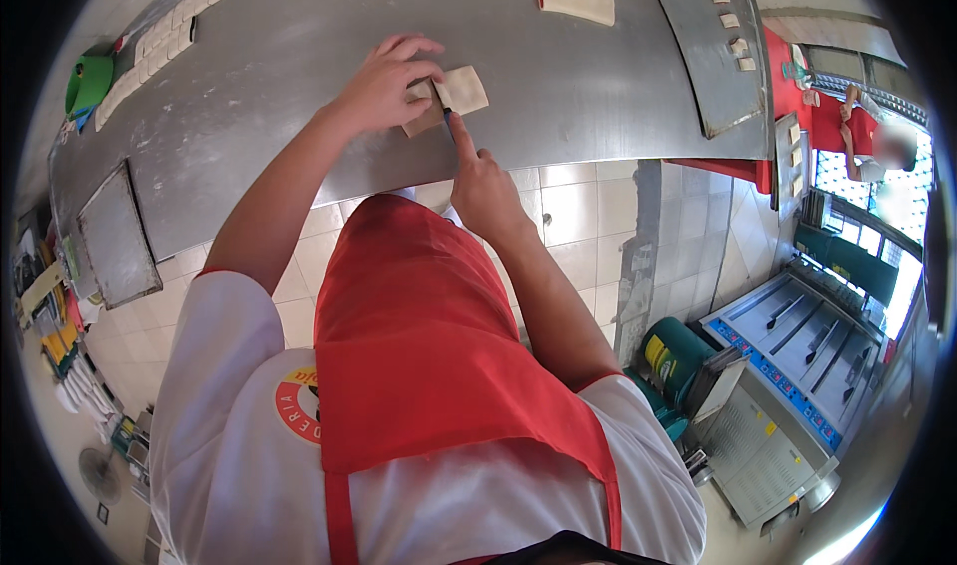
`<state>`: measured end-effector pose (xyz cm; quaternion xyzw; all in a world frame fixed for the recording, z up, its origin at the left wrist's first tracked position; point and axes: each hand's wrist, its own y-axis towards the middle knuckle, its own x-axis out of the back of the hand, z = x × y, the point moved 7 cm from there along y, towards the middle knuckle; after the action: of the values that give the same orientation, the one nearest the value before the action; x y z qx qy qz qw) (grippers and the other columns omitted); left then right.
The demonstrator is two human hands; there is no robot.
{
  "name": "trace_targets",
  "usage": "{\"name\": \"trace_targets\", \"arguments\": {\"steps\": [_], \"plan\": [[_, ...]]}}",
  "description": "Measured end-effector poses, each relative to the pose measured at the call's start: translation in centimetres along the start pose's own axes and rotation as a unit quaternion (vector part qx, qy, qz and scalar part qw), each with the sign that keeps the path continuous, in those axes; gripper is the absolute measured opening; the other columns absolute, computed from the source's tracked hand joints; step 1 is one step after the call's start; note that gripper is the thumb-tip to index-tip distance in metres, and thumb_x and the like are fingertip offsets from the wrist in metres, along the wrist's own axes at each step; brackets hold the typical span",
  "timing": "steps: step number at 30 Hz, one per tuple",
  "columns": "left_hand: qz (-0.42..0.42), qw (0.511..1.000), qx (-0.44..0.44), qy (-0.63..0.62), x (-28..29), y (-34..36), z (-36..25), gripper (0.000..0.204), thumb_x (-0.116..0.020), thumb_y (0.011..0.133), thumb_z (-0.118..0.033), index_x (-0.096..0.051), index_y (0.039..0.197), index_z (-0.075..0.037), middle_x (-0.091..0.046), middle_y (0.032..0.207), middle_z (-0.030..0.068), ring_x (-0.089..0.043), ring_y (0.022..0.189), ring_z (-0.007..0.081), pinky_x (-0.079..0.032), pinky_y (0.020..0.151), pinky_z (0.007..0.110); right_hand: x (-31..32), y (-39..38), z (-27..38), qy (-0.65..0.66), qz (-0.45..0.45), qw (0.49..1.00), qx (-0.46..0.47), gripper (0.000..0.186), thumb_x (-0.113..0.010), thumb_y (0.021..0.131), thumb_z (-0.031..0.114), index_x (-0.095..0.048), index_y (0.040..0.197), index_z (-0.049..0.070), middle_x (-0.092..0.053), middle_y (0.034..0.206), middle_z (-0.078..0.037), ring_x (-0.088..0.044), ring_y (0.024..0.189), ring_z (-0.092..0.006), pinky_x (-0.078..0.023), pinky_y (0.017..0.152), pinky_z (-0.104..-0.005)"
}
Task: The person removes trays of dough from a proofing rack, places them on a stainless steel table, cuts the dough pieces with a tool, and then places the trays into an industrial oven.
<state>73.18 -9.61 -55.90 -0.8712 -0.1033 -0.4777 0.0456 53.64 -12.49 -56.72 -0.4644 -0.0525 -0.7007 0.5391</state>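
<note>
A flat, pale piece of dough (465, 88) lies near the front edge of the steel table. A narrower strip of dough (425, 120) sits along its left side, partly under my left hand (384, 84). That hand's fingers are spread, with the fingertips and thumb about the dough and close to the blade. My right hand (485, 188) is closed on a small knife (448, 118) with a dark handle, the index finger stretched along it. The blade stands between the strip and the larger piece, and its tip is near my left fingers.
More rolled dough (576, 1) with red filling rests at the far right. Rows of dough pieces (150, 61) line the table's (299, 26) left edge. A metal tray (713, 66) holds small pieces, another tray (118, 236) overhangs the front left. A co-worker (867, 131) stands far right.
</note>
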Motion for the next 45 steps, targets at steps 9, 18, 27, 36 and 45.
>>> {"name": "trace_targets", "arguments": {"steps": [9,18,27,36,45], "plan": [[0.042,0.997,-0.009,0.063,-2.4,1.0,0.2,0.015,-0.078,0.079,-0.024,-0.075,0.094,-0.020,-0.049,0.154,0.0005,-0.030,0.153,0.0323,-0.015,0.127,0.061,-0.6,-1.3,-0.6,0.018,-0.013,1.000,-0.013,0.085,-0.051,0.090,0.002,-0.017,0.167,0.014,-0.064,0.103,-0.034,-0.069,0.087,-0.0515,-0.057,0.081,-0.0576],[0.043,0.998,-0.013,0.049,-2.5,0.8,-1.9,0.015,-0.077,0.079,-0.018,-0.072,0.092,-0.018,-0.049,0.154,0.0016,-0.029,0.154,0.0312,-0.011,0.127,0.064,-1.1,-2.9,-1.6,0.005,-0.018,1.000,-0.012,0.081,-0.048,0.092,0.002,-0.017,0.166,0.012,-0.064,0.102,-0.033,-0.068,0.087,-0.0505,-0.056,0.081,-0.0577],[0.054,0.994,-0.029,0.089,-3.7,-0.6,-3.8,0.017,-0.080,0.076,-0.017,-0.072,0.091,-0.019,-0.048,0.155,0.0003,-0.029,0.154,0.0310,-0.013,0.125,0.066,-2.3,-4.2,-1.9,0.050,-0.023,0.998,-0.013,0.091,-0.054,0.088,0.002,-0.014,0.168,0.018,-0.063,0.111,-0.035,-0.069,0.092,-0.0518,-0.056,0.083,-0.0579],[0.040,0.995,-0.048,0.082,-3.9,-0.8,-4.5,0.019,-0.079,0.076,-0.018,-0.073,0.094,-0.020,-0.047,0.155,0.0003,-0.031,0.153,0.0312,-0.015,0.124,0.068,-3.0,-6.4,-2.9,0.036,-0.049,0.998,-0.013,0.086,-0.051,0.089,0.004,-0.017,0.167,0.016,-0.065,0.102,-0.033,-0.069,0.088,-0.0509,-0.056,0.081,-0.0575],[0.003,0.995,-0.003,-0.100,-3.2,-3.1,-3.1,0.040,-0.083,0.077,-0.021,-0.068,0.114,-0.018,-0.050,0.153,0.0064,-0.044,0.144,0.0328,-0.036,0.119,0.052,-2.6,-18.0,-4.7,0.088,0.038,0.993,-0.074,0.082,-0.054,0.091,0.002,-0.021,0.165,0.015,-0.064,0.114,-0.037,-0.068,0.094,-0.0514,-0.055,0.080,-0.0583]]}}
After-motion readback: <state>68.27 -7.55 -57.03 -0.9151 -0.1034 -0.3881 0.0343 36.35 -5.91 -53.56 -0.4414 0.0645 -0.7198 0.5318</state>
